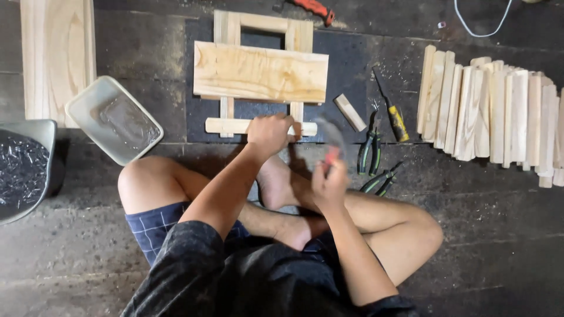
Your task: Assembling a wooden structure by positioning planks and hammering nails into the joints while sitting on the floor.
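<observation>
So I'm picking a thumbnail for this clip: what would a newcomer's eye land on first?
Probably the pale wooden frame lying flat at top centre, with the left hand pressed on its lowest slat. Just right of that, the right hand holds a blurred hammer raised above the crossed legs. The row of cut wooden slats along the right edge also stands out against the dark floor.
</observation>
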